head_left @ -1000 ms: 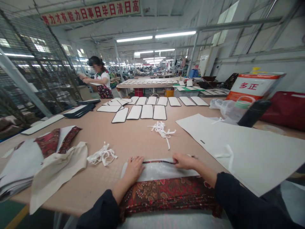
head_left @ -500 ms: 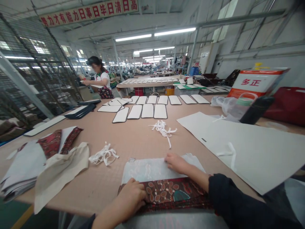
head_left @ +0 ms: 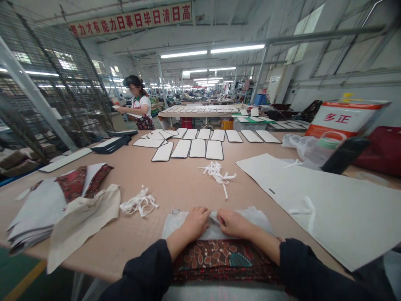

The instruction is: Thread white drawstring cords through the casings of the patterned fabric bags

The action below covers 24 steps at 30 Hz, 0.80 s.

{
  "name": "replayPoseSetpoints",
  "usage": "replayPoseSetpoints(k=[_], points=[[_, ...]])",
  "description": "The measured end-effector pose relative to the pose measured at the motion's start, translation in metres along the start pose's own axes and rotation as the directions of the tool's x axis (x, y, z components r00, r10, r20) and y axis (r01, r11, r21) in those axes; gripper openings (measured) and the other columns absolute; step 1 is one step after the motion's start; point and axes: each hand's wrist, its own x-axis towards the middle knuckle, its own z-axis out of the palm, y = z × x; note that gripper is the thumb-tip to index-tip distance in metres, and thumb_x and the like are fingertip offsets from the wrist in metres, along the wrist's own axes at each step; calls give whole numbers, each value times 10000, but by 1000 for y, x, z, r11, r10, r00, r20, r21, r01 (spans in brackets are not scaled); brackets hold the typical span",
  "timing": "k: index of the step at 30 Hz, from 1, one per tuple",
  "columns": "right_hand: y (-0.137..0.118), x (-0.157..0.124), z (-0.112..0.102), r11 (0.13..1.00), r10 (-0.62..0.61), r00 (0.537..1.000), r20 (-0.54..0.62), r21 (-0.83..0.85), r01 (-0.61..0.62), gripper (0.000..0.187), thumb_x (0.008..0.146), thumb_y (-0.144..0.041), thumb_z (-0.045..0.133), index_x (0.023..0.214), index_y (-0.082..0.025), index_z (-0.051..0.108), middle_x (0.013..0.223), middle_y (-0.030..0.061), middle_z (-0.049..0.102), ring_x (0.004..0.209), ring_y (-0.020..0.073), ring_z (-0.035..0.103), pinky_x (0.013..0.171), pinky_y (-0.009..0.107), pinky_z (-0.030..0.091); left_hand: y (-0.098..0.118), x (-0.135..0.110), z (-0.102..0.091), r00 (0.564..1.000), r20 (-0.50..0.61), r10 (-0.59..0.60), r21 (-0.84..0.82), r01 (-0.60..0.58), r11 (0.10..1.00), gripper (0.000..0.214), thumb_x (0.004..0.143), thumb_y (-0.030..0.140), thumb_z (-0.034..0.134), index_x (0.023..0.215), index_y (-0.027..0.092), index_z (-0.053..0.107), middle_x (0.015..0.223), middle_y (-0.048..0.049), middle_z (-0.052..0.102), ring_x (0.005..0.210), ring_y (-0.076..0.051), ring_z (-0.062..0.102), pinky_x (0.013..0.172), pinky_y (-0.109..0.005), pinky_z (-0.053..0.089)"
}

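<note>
In front of me lies a folded patterned cloth (head_left: 216,255), dark brown and red with leaf shapes. A thin, whitish, see-through sheet (head_left: 175,223), like plastic film, shows beyond it and again along its near edge. My left hand (head_left: 196,223) is on the sheet's far part, its fingers closed on a fold. Beside it, my right hand (head_left: 233,223) pinches the same sheet with curled fingers. A small gap separates the two hands, and the film between them is creased upward. My forearms cross over the cloth and hide its sides.
White strips lie in two tangles, one (head_left: 140,202) left and one (head_left: 217,173) ahead. At left is a stack of pale sheets (head_left: 37,205) under a cream cloth (head_left: 87,221). Dark-edged white panels (head_left: 197,148) stand beyond. A big pale board (head_left: 313,192) covers the right. A person (head_left: 139,106) works behind.
My left hand has moved from the patterned cloth up and right onto the whitish sheet, beside my right hand. My right hand's fingers have curled into the sheet. The view has shifted slightly.
</note>
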Motion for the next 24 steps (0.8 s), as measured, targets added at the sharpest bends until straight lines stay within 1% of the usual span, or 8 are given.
replayPoseSetpoints(k=[4,7,10,12,15,18,21,24], points=[[20,-17,-15,980,128,989,70,143,-137,312,754,-375,504,1003,-188,531,891,68,635,782,195,577,681,271,376,-6,-2,4,997,45,58,95,-63,993,352,792,268,555,1125,196,468,987,-62,574,944,-219,513,845,-354,367],[57,-29,-28,956,277,947,165,50,-288,431,709,-476,538,1021,-179,564,965,131,636,845,267,590,685,319,392,-23,-15,4,999,24,-28,138,25,990,232,804,262,540,1020,184,511,926,-55,592,888,-215,536,800,-348,376],[77,-24,-39,943,332,908,256,-53,-330,433,674,-500,564,912,-144,633,952,180,637,859,305,590,693,346,407,-37,-29,4,996,-16,-86,168,87,982,121,833,256,500,914,173,536,879,-56,601,853,-207,545,777,-339,375],[65,-8,-43,966,256,937,237,-41,-254,433,690,-496,546,900,-132,650,958,183,638,870,305,586,721,358,412,-40,-34,6,997,-37,-66,192,72,979,92,856,215,458,861,170,538,847,-55,599,821,-194,545,759,-332,374],[16,35,-38,985,-55,979,199,173,21,350,801,-341,410,962,-141,648,1000,125,645,909,237,578,785,321,412,-36,-37,10,998,-56,15,243,-1,970,117,869,161,419,827,160,529,811,-54,589,771,-180,540,737,-334,374],[-37,82,-20,907,-330,894,304,364,211,363,747,-126,385,997,-164,646,998,50,660,889,170,582,804,265,419,-29,-41,12,991,-96,96,300,-63,952,121,871,151,413,839,141,529,795,-59,583,770,-181,537,735,-340,375],[-67,111,0,900,-389,821,419,363,241,439,691,-56,403,1044,-182,631,1019,24,657,889,161,583,803,260,433,-21,-52,6,970,-148,193,347,-132,928,129,872,179,419,824,137,531,792,-54,572,796,-185,525,767,-343,370],[-72,122,9,910,-389,810,440,322,262,562,704,-85,452,1253,-199,477,1090,42,625,924,165,579,824,268,435,-12,-63,-5,942,-181,283,367,-202,908,155,888,206,385,859,144,525,779,-45,551,779,-179,510,774,-348,366]])
